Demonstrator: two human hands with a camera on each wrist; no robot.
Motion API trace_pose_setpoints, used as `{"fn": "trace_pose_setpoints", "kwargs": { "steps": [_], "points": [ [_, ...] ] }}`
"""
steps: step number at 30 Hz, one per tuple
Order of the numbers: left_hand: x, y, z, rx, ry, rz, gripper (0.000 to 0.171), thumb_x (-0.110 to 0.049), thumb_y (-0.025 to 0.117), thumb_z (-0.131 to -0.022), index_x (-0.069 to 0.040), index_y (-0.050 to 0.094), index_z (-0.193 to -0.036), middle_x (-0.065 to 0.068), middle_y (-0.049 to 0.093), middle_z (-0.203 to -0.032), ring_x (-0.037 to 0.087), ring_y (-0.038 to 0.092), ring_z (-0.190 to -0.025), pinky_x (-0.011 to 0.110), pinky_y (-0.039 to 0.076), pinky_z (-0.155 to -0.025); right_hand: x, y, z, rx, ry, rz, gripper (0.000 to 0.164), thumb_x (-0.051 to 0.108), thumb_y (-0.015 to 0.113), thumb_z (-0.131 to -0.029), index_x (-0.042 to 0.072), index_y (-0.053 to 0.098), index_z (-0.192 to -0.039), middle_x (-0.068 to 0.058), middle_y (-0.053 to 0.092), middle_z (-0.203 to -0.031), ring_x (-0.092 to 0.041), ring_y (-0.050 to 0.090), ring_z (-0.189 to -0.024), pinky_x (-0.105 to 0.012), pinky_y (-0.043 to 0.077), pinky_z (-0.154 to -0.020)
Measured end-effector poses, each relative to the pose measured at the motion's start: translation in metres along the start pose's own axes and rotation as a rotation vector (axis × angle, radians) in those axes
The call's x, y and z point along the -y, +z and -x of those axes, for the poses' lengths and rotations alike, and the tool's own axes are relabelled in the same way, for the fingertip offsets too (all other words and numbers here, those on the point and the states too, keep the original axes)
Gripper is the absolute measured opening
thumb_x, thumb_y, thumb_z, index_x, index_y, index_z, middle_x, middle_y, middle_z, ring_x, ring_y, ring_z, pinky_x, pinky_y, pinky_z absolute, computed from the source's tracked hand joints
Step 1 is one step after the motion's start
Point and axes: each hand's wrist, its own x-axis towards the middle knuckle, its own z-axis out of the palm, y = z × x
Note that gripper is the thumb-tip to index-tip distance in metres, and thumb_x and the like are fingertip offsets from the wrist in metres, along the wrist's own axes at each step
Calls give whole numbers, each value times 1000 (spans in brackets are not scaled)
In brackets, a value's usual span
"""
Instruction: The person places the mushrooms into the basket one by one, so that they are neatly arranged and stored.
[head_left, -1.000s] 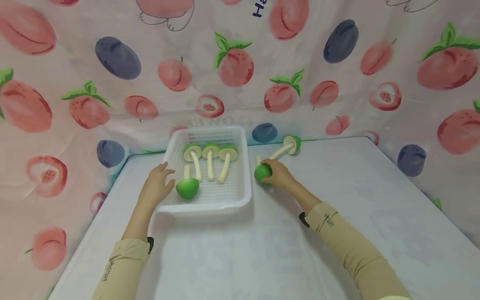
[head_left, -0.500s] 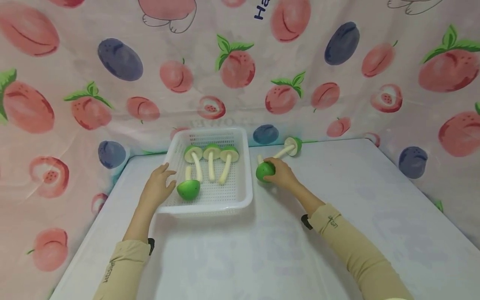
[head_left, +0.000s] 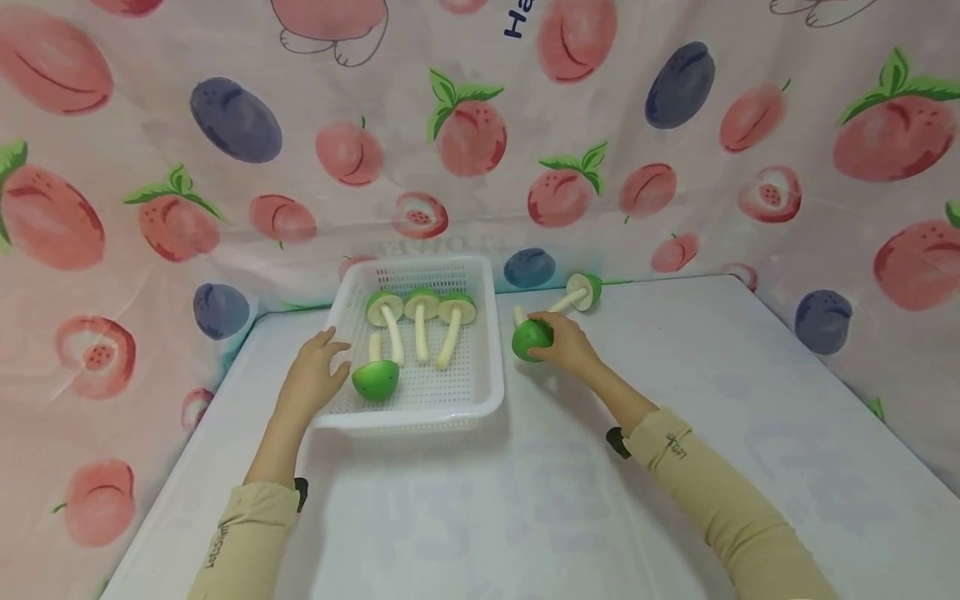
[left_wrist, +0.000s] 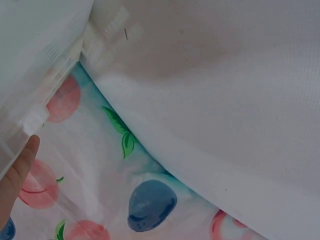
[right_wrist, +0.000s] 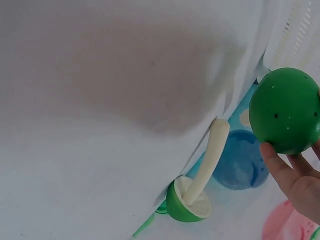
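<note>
My right hand [head_left: 567, 346] grips a toy mushroom [head_left: 531, 342] by its rounded green cap, just right of the white basket [head_left: 431, 412]. In the right wrist view the fingers curve under the green cap [right_wrist: 285, 111]; most of its pale stem is hidden behind it. My left hand [head_left: 313, 371] rests at the basket's left rim, its thumb and fingers loosely extended. One straight finger [left_wrist: 22, 160] reaches the basket's outer wall [left_wrist: 35, 55] in the left wrist view. Several green-capped mushrooms [head_left: 422, 333] lie inside, three in a row at the back and one nearer the front [head_left: 375, 381].
Another green-capped mushroom [head_left: 583, 292] lies at the table's back edge, beyond my right hand, its stem pointing toward the hand. A white cloth covers the table [head_left: 480, 508]. Behind it hangs a fruit-printed curtain [head_left: 480, 200], which also runs along both sides.
The mushroom in my right hand has shifted slightly to the right and up in view, its cap tilting a little. My left hand stays at the basket's rim.
</note>
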Motion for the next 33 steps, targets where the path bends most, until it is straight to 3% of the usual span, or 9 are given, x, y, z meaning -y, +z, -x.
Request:
{"fn": "trace_pose_setpoints", "kwargs": {
  "steps": [25, 33],
  "points": [
    [-2, -5, 6, -18, 12, 5, 34, -8, 55, -90, 9, 57, -120, 32, 34, -144, 51, 27, -134, 62, 25, -110, 29, -8, 25, -105, -100, -76, 60, 9, 73, -80, 0, 48, -134, -21, 51, -135, -38, 54, -117, -50, 51, -93],
    [-5, -3, 4, -23, 32, 18, 34, -7, 57, -89, 9, 58, -119, 33, 34, -144, 52, 29, -133, 64, 27, -108, 34, -13, 34, -140, -83, -87, 61, 10, 73, -81, 1, 47, -135, -23, 50, -133, -38, 53, -116, -49, 51, -92]
  ]
}}
